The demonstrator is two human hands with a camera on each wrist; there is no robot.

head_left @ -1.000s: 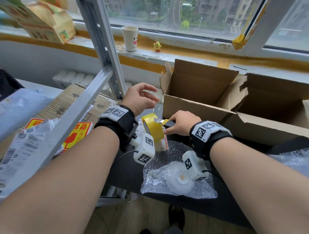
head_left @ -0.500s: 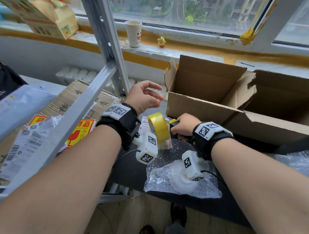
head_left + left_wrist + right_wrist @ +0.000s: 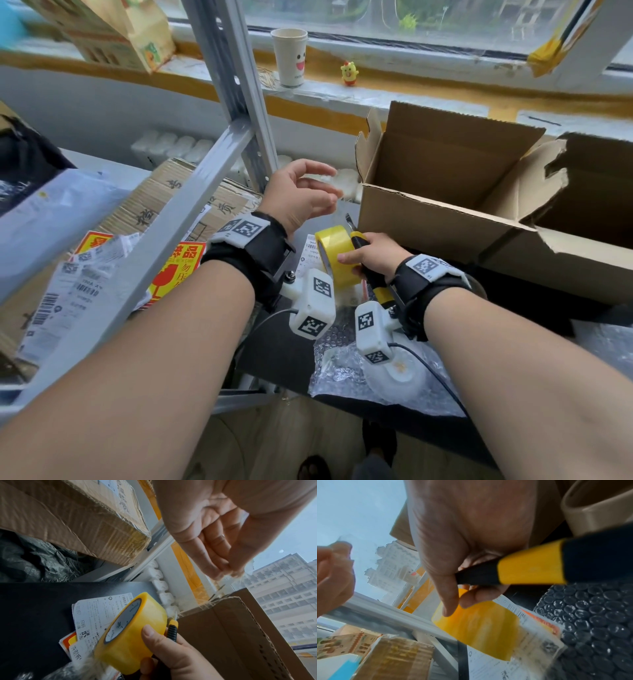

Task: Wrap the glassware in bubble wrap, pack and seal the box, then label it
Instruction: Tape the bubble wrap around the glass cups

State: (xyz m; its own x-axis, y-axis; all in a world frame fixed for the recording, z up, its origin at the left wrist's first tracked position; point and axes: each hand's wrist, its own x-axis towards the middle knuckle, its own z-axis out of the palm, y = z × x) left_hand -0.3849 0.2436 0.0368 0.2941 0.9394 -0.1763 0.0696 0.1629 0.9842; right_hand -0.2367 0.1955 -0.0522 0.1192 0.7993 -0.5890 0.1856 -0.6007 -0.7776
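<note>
Tape first, from the head view: the right hand (image 3: 371, 255) grips the yellow tape roll (image 3: 337, 255) together with a black-and-yellow utility knife (image 3: 363, 253), blade tip poking up past the roll. The left hand (image 3: 298, 193) hovers just above, fingers loosely curled toward the thumb, over the bench's far edge beside the open cardboard box (image 3: 445, 192). Down at the near edge, the glassware (image 3: 399, 373) lies on a sheet of bubble wrap (image 3: 337, 370), loosely covered, not yet in the box.

Left wrist view now: fingertips (image 3: 221, 569) and thumb are pressed together, pinching a clear strip of tape (image 3: 240, 574) that trails away toward the box corner. The thumb of the other hand sits flat on the roll.

Right wrist view: blurry, but the knife handle (image 3: 530, 566) is clamped in the palm while two fingers (image 3: 452, 601) press the roll.

My worry: one hand is managing both roll and blade, so a hard tug on the strip could twist the roll free or swing the blade toward the pinching fingers. The strip could also fold and stick to itself, and the glass near the edge could get knocked by a wrist
</note>
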